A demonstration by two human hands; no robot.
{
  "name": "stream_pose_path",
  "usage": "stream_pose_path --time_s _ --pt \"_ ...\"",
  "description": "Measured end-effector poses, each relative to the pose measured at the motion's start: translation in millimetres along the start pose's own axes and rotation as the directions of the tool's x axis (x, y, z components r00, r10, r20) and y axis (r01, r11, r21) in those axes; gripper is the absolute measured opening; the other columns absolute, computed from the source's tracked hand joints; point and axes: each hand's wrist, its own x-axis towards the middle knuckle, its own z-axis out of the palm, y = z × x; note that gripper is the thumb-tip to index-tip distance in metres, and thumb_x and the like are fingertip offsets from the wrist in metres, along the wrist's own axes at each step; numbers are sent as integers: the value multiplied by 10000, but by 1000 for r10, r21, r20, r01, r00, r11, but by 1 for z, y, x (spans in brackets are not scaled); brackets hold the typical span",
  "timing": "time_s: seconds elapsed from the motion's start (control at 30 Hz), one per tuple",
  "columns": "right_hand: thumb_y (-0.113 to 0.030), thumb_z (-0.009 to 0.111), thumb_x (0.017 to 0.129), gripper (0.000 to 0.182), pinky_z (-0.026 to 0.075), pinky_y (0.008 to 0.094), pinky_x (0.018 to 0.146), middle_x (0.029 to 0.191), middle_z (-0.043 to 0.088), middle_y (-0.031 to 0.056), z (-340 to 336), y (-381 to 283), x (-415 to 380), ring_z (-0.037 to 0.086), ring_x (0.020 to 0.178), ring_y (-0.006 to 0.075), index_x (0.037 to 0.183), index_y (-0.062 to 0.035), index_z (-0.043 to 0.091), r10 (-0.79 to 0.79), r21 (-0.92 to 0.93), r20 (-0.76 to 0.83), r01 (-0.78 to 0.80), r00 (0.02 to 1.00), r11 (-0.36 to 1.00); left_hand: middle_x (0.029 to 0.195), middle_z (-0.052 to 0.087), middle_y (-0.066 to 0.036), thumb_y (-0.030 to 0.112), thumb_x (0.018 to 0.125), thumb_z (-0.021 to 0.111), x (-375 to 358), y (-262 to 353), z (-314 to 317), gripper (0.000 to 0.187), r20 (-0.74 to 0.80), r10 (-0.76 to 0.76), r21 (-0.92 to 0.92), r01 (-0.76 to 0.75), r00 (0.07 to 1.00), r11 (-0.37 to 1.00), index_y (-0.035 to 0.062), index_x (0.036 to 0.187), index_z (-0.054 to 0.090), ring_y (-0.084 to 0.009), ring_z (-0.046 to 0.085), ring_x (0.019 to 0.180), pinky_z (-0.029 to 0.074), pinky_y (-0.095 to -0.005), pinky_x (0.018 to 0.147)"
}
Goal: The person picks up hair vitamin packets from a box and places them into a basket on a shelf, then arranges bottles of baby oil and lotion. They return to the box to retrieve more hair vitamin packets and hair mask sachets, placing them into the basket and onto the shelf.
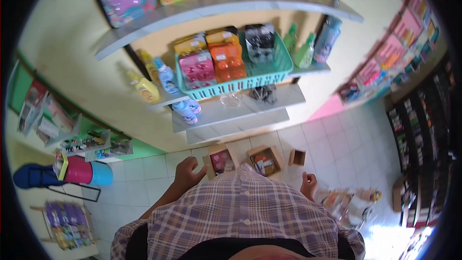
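Observation:
My left hand hangs at my left side with its fingers curled in, and I see nothing in it. Just right of it, a cardboard box on the floor holds pink-red packs. My right hand is on the other side, its fingers folded toward the palm, with no object showing. Nearest to that hand is a small open carton on the tiles. Between the two stands another cardboard box with mixed small packs inside. My shirt covers the near parts of both larger boxes.
A teal basket of pink, orange, yellow and black packs sits on a wall shelf. Bottles flank it; lower shelves jut out below. Blurred goods lie on the floor at right. A dark rack stands far right.

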Motion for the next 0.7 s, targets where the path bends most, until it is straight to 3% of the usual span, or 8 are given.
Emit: stream_pose_path --time_s 0.1,0.13,0.2,0.23,0.3,0.47,0.57,0.7 --pt "-346 697 903 342 485 366 683 716 636 99 3 54 -44 582 681 201 799 -24 648 171 -33 -99 -175 980 984 592 379 -114 247 827 768 15 7 14 456 67 111 -56 -107 992 993 53 620 412 -297 407 522 326 -414 499" --pt "-357 691 906 351 475 364 674 718 628 97 -2 38 -56 564 675 195 802 -26 641 225 -26 -80 -228 971 973 589 377 -121 240 841 759 28 13 23 464 74 129 -88 -123 989 988 48 606 407 -304 406 518 326 -417 497" --pt "-352 693 907 339 467 355 650 724 628 80 1 42 -77 563 669 192 817 -30 635 161 83 -109 -153 981 985 589 389 -132 190 862 741 44 9 51 439 86 223 -82 -217 971 973 44 605 416 -317 409 512 327 -415 493" --pt "-348 704 902 336 470 344 645 733 642 76 -2 40 -87 566 663 191 819 -29 637 132 23 -110 -130 985 991 588 383 -139 170 868 733 49 15 65 426 94 201 -133 -188 975 973 33 615 418 -316 399 510 324 -414 495" --pt "-362 714 897 332 468 326 630 758 663 67 -10 51 -107 568 647 166 851 -39 654 225 -1 -94 -226 970 974 588 353 -127 162 886 717 46 2 100 426 206 158 -208 -115 966 971 13 644 399 -280 334 516 308 -397 499" --pt "-347 708 909 326 451 297 609 742 652 41 -23 75 -143 542 627 118 860 -27 660 448 7 -138 -452 883 892 577 352 -118 182 876 725 -2 -11 159 445 478 39 -255 96 878 962 11 643 387 -269 337 518 308 -397 501" --pt "-318 701 914 324 436 291 594 714 612 29 -17 131 -149 526 629 102 833 -10 642 547 175 -155 -522 823 835 622 426 -120 197 851 738 -28 -20 188 379 633 71 -150 33 771 988 24 692 440 -276 426 547 356 -400 523" --pt "-302 696 915 310 404 274 542 706 566 20 23 185 -135 487 583 98 816 -20 613 666 354 -106 -598 739 720 735 519 -115 211 836 739 -30 -19 241 276 701 188 -214 -49 688 976 46 833 517 -275 531 639 426 -402 582"
